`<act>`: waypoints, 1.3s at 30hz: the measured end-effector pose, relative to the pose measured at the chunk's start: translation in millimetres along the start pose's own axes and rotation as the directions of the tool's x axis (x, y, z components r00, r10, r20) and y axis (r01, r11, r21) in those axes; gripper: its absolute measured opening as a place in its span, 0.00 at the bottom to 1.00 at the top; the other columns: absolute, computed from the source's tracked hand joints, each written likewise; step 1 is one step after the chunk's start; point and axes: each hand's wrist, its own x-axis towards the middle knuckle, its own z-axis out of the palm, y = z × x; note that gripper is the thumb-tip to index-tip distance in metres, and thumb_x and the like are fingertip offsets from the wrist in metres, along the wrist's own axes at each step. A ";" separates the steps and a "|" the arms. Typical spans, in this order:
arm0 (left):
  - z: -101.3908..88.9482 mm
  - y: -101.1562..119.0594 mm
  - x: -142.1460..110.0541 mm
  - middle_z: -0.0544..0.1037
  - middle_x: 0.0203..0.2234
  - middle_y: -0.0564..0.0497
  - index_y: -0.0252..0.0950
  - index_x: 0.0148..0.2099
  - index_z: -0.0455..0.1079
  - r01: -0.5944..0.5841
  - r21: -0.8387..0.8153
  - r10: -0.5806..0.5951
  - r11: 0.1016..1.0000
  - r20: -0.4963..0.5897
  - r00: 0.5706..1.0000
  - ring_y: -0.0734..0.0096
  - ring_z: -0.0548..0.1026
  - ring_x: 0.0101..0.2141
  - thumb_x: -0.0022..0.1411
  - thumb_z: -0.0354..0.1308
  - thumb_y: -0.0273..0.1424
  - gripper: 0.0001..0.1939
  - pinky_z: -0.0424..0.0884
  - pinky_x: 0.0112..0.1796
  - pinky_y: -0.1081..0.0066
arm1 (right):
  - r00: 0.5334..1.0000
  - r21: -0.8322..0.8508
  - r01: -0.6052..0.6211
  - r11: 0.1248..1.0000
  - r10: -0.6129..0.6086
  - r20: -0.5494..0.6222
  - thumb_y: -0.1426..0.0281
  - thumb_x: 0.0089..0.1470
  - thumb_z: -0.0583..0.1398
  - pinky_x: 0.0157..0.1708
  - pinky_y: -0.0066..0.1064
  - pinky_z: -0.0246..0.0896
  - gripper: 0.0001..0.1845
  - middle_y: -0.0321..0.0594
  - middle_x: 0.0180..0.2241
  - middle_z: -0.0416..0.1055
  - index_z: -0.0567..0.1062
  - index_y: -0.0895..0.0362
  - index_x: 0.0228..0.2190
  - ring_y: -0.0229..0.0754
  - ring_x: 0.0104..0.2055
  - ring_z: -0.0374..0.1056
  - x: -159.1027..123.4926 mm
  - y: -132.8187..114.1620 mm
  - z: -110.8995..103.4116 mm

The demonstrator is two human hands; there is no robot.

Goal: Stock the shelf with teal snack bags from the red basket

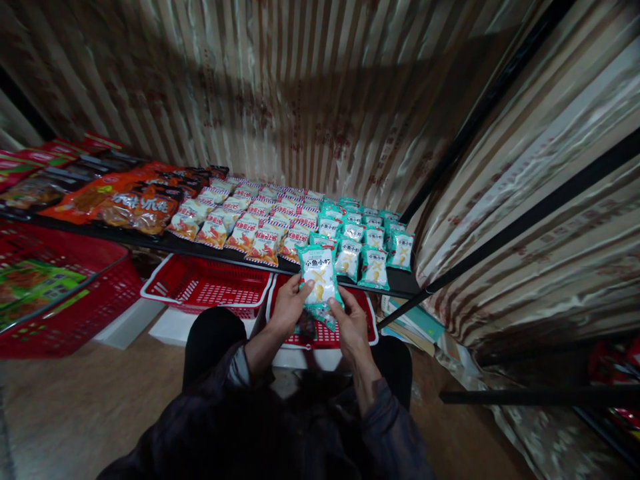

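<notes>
L hand & R hand both grip one green-and-white snack pack, fingers closed on its lower L & R edges, thumbs on the front; its long axis runs approx. away from the body, top end twd the shelf. Matching packs sit just beyond & to the R, on R hand's side; red basket is below; can't tell if held pack touches the row.

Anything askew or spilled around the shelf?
No spill visible. One untidy spot: flat boards or papers lie at uneven angles in a loose pile below the right end of the shelf. The teal packs on it sit in fairly even rows.
</notes>
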 end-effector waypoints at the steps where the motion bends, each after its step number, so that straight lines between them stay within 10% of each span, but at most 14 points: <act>1: 0.4 0.6 -0.7 0.82 0.34 0.46 0.31 0.45 0.73 -0.001 0.003 0.001 1.000 -0.001 1.000 0.62 0.80 0.32 0.40 0.73 0.44 0.32 0.75 0.38 0.63 | 1.000 0.010 0.000 1.000 0.000 -0.007 0.61 0.38 0.71 0.40 0.34 0.70 0.29 0.42 0.40 0.79 0.77 0.57 0.44 0.41 0.37 0.74 0.0 0.8 0.0; 32: 21.2 -8.9 -4.8 0.80 0.39 0.44 0.32 0.48 0.71 -0.010 0.077 0.010 0.997 0.003 1.000 0.61 0.78 0.42 0.46 0.70 0.41 0.29 0.72 0.45 0.64 | 0.983 -0.103 0.163 0.981 -0.171 -0.068 0.58 0.46 0.66 0.41 0.37 0.70 0.25 0.41 0.38 0.77 0.77 0.58 0.45 0.42 0.37 0.72 -6.2 -10.8 -12.8; 39: 24.8 -2.8 -2.5 0.76 0.43 0.48 0.37 0.52 0.67 -0.162 0.187 0.176 0.969 -0.062 0.982 0.70 0.75 0.39 0.46 0.67 0.32 0.29 0.70 0.42 0.70 | 0.754 -0.534 0.594 0.602 -0.648 0.108 0.69 0.57 0.58 0.45 0.34 0.66 0.16 0.43 0.39 0.70 0.78 0.53 0.46 0.41 0.43 0.68 -18.2 -35.0 -13.8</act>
